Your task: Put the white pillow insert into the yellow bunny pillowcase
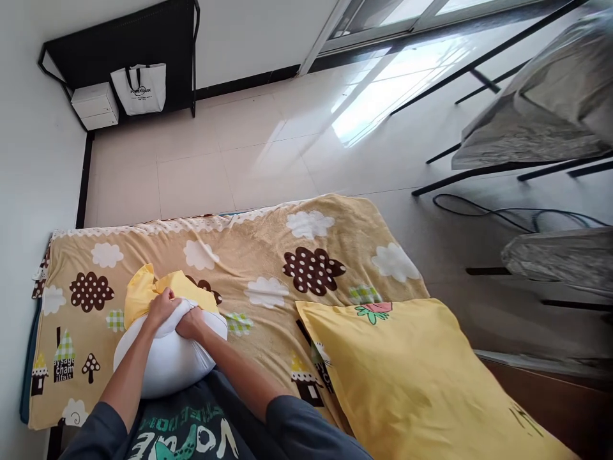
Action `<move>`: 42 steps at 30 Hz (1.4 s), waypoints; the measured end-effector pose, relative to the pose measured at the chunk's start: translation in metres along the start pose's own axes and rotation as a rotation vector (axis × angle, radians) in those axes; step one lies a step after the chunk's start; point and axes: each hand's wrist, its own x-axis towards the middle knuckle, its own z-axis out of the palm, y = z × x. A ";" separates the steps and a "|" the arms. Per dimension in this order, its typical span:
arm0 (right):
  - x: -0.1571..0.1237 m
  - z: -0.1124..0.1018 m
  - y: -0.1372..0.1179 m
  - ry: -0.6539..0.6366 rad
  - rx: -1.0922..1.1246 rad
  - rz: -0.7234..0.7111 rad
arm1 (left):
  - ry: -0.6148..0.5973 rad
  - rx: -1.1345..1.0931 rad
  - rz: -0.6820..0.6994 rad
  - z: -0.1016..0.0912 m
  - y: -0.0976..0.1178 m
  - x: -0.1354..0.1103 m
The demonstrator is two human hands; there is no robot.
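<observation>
yellow pillow on my right looks done, but the white pillow in my lap's mostly bare, case bunched at its far end, my left hand clamped on its gathered top, right hand's fingers hidden so can't tell.

Daylight streams in through the glass door at the top, and look at that glare, a blazing white patch on the glossy floor! Softer light here on the blanket, with gentle grey shading low on the white pillow, both reasonably sharp. Lower right, it's all gloom, and out at that edge the plastic-wrapped furniture looks smeared and stretched.
</observation>
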 end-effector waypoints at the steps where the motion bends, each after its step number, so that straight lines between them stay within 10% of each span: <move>1: -0.005 0.000 0.000 -0.019 -0.008 -0.016 | -0.025 0.014 0.002 0.000 -0.001 -0.001; 13: -0.108 0.007 0.015 0.225 -0.031 -0.150 | 0.128 0.271 -0.010 0.027 -0.007 -0.014; 19: -0.065 0.017 -0.009 0.126 -0.059 -0.381 | 0.112 0.329 0.033 0.008 -0.011 -0.001; 31: 0.004 0.016 -0.013 0.299 0.036 -0.322 | 0.209 0.426 0.097 -0.005 -0.005 -0.017; 38: -0.081 0.021 0.019 0.455 0.108 -0.349 | 0.250 0.381 0.056 -0.003 -0.016 -0.015; 42: -0.118 0.038 0.039 0.531 0.217 -0.092 | 0.270 0.380 0.069 -0.007 -0.014 -0.017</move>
